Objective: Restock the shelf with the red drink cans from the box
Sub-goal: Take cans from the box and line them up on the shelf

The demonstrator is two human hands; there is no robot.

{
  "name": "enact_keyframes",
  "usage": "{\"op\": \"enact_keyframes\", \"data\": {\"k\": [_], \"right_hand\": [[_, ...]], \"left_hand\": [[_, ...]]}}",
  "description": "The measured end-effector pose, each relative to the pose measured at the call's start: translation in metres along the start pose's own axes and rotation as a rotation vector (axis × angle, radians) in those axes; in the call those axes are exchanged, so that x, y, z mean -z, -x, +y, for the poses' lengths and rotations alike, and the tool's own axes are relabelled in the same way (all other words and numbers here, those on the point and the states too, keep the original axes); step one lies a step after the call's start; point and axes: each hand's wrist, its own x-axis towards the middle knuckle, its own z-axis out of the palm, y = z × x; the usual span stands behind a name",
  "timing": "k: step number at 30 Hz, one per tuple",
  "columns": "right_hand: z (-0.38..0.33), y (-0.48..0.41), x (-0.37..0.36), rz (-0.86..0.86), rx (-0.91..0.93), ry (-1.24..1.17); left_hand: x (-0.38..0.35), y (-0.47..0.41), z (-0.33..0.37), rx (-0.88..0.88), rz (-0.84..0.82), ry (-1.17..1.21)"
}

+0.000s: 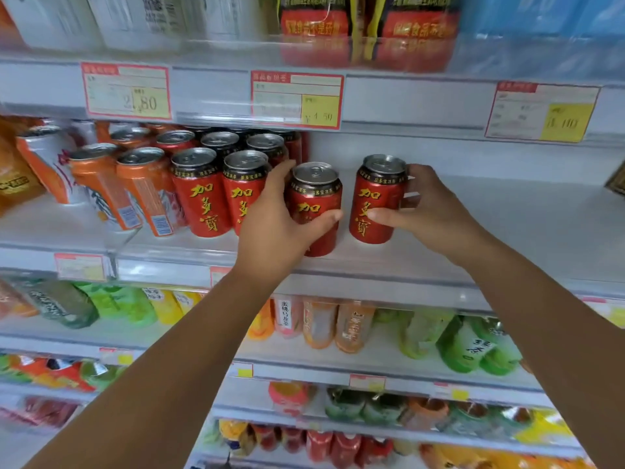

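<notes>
Where a shop's drinks rack fills the whole view, the white shelf board (507, 225) carries a block of red cans (203, 198), standing upright several rows deep with silver tops. To the right of the block the board lies bare as far as the frame edge. Just left of the block stand orange cans (142, 191), packed close against it. Above the block, on the edge of the next shelf up, hangs a red-bordered price tag (297, 99), and higher still sit red and black packets (368, 25). Below the block, a lower shelf holds green and orange bottles (466, 346) lying on their sides, with more drinks on the shelves under that.

Just right of the block, the left hand (277, 228) grasps a red can (314, 198), the thumb across its front and the fingers curled behind, between this can and the block's front row. Farther right of the block, a little apart from that can, the right hand (436, 211) holds a second red can (375, 204), thumb on its front, fingers round its far side. Both cans are upright near the board's front lip; whether they rest fully on it I cannot tell.
</notes>
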Motion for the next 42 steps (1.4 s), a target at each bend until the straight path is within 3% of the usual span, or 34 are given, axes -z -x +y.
{"op": "enact_keyframes", "data": {"k": [4, 10, 24, 42], "right_hand": [[0.013, -0.013, -0.006, -0.006, 0.038, 0.031], [0.022, -0.080, -0.023, -0.094, 0.076, -0.015], [0.044, -0.182, -0.054, -0.081, 0.201, 0.041], [0.046, -0.197, -0.073, 0.019, 0.230, 0.023]], "left_hand": [[-0.004, 0.013, -0.017, -0.010, -0.025, -0.152], [-0.017, 0.018, -0.028, -0.094, 0.152, -0.409], [-0.024, 0.019, -0.028, -0.071, 0.249, -0.509], [-0.024, 0.020, -0.027, -0.082, 0.264, -0.545]]}}
